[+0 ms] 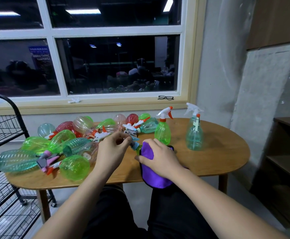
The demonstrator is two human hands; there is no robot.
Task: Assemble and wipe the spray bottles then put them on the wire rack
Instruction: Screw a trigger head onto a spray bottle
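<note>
- Two finished bottles stand upright toward the table's (223,157) far right end: a green bottle (163,133) and, apart to its right, a teal bottle (194,137).
- Loose pile (68,144) of bottle bodies and trigger heads covers the table's left half.
- Bottle being worked (138,150) sits near the middle of the near edge. It is mostly hidden by the purple cloth (151,176); only a green sliver shows at the neck.
- Right hand (158,157): fingers curled over the cloth, grasping the wrapped body through it.
- Left hand (113,149): thumb and fingertips pinch the spray head (134,143) by its blue collar, just left of the cloth.
- Long axis, as judged: neck points far-left toward the pile, base toward the near edge under the right palm. So the head end lies at the left grip and the body at the right.
- Cannot tell whether the collar is screwed home; the step reads as tightening or wiping.
- Wire rack (4,135) stands off the table's left end. The left hand is nearer, and a carry there would pass over the pile.
</note>
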